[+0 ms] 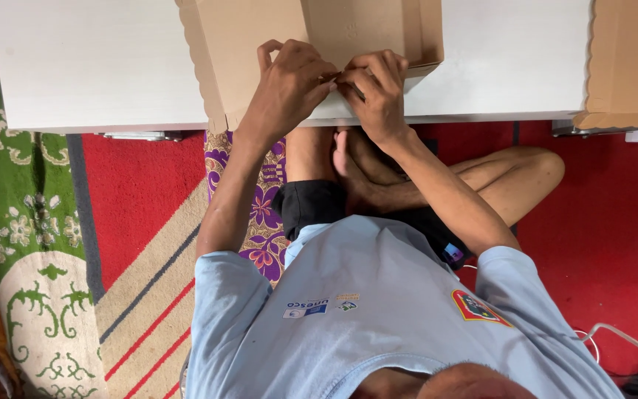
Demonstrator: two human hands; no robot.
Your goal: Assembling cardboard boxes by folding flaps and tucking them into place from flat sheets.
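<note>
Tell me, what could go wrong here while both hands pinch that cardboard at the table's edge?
The cardboard box overhangs the near edge of the white table, so a firm tug might slide it off onto the person's crossed legs. The left hand and right hand pinch the same small spot on a flap, where the thin board could tear or crease. Bare fingers on a cut cardboard edge could also get nicked.

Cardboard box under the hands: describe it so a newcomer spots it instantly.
On the low white table, near its front edge, lies a brown cardboard box with open flaps. Unlike the second box at the table's right end, both hands, left and right, press on it.
</note>
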